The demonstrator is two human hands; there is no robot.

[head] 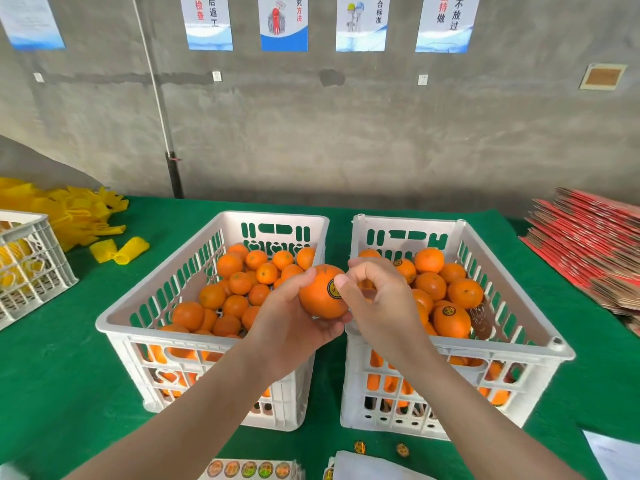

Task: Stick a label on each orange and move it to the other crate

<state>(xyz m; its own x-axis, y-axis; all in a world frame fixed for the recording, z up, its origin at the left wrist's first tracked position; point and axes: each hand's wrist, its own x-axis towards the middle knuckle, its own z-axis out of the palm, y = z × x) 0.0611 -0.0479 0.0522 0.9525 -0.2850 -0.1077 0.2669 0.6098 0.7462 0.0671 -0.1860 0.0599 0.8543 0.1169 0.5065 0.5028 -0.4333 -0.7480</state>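
The right hand (377,299) partly covers the label (331,289), print apparently illegible.

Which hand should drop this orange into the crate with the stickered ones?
Probably the left hand: it grips the orange, beside the right crate; the right hand only thumbs the label.

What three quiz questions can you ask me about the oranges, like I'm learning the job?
1. True or false: the left hand holds an orange.
2. Which crates have oranges already wearing labels? A: neither. B: only the right crate. C: both.
3. Fill the gap: the right hand presses a ___ onto the held orange with its thumb.
Key: 1 true. 2 B. 3 label.
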